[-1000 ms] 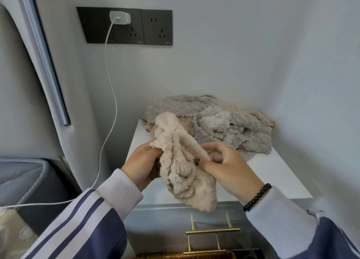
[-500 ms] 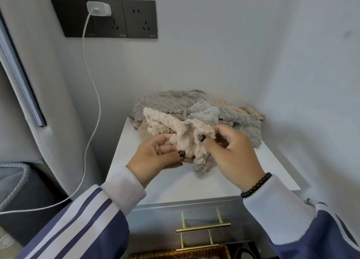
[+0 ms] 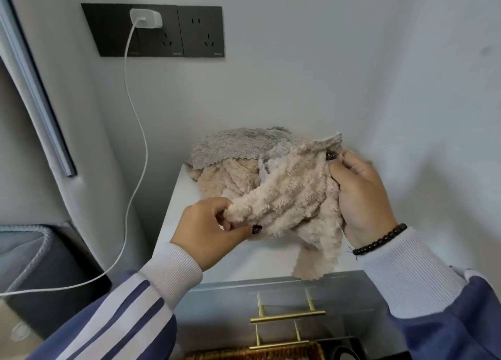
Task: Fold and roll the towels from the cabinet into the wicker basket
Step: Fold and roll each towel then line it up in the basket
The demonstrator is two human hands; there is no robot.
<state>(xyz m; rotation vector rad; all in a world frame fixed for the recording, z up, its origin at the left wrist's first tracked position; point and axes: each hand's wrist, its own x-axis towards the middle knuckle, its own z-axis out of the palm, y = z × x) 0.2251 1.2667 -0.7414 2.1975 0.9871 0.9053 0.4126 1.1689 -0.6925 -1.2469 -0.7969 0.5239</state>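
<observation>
A fluffy beige towel (image 3: 292, 197) is stretched between my hands above the white cabinet top (image 3: 173, 224). My left hand (image 3: 214, 229) pinches its lower left corner between thumb and fingers. My right hand (image 3: 360, 194) grips the upper right corner, thumb on top. A loose end of the towel hangs down over the cabinet's front edge. Behind it lies a pile of grey and beige towels (image 3: 233, 151) against the wall. The rim of the wicker basket (image 3: 254, 353) shows at the bottom edge, below the cabinet.
The cabinet front has brass handles (image 3: 287, 316). A dark socket panel (image 3: 154, 30) on the wall carries a white charger, its cable (image 3: 135, 132) hanging down to the left. A grey padded headboard (image 3: 40, 115) and bedding stand at the left; a white wall closes the right side.
My hands have drawn apart, spreading the bunched beige towel out: the right hand went up and right, the left stayed low. The camera view shifted slightly.
</observation>
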